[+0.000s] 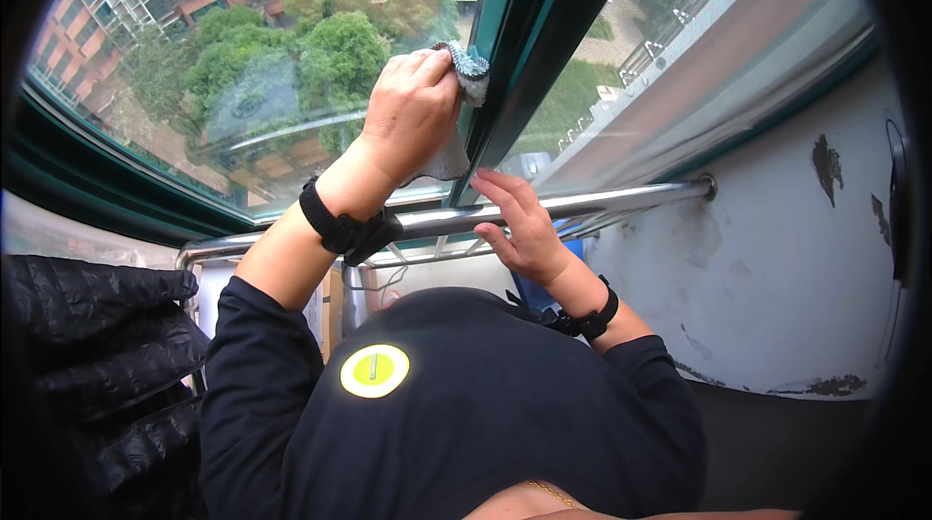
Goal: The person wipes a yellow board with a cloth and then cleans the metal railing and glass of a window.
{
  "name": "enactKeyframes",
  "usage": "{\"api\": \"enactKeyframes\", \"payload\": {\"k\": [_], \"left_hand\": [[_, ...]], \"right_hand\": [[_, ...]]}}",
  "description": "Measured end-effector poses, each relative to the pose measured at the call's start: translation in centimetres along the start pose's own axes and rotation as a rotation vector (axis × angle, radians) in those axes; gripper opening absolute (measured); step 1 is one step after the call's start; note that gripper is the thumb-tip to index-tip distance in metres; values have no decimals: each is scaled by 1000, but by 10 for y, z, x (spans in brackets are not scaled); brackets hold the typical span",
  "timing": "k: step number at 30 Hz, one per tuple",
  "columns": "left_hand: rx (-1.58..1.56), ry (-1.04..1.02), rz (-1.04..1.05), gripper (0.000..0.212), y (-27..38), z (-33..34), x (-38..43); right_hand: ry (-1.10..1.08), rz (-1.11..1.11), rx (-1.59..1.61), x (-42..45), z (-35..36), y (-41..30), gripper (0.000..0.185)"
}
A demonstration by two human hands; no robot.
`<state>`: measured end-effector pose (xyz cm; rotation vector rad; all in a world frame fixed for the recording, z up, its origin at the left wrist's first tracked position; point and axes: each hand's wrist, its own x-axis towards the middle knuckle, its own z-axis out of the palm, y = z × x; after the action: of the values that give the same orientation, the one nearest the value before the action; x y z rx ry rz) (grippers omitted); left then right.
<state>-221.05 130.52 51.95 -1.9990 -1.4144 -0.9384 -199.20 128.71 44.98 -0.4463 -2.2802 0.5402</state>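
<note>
My left hand [415,105] is closed on a bunched grey-blue cloth [472,74], which touches the window pane beside the dark green window frame [513,61]. Part of the cloth hangs below the hand, partly hidden by it. To the right and lower, my right hand [520,229] has its fingers apart and nothing in it. Its fingertips are near the lower part of the frame, above the metal handrail [604,201]. A black strap with a small device is around each wrist.
The handrail runs across in front of me to a white wall [743,258] with peeling paint. A black quilted garment [95,316] hangs at the left. Below the rail are a blue object [535,290] and a cardboard box [333,309]. Trees and buildings show outside.
</note>
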Motion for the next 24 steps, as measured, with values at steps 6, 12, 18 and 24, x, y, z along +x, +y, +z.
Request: {"api": "enactKeyframes", "payload": {"k": [6, 12, 18, 24], "left_hand": [[-60, -83, -33, 9, -3, -1, 4], [-252, -13, -454, 13, 13, 9, 6], [-353, -1, -594, 15, 10, 15, 13], [-389, 0, -761, 19, -12, 12, 16]], "right_hand": [[-16, -13, 15, 9, 3, 5, 47], [-6, -37, 33, 19, 11, 6, 46], [-16, -65, 41, 22, 16, 2, 46], [-26, -100, 61, 30, 21, -6, 45]]}}
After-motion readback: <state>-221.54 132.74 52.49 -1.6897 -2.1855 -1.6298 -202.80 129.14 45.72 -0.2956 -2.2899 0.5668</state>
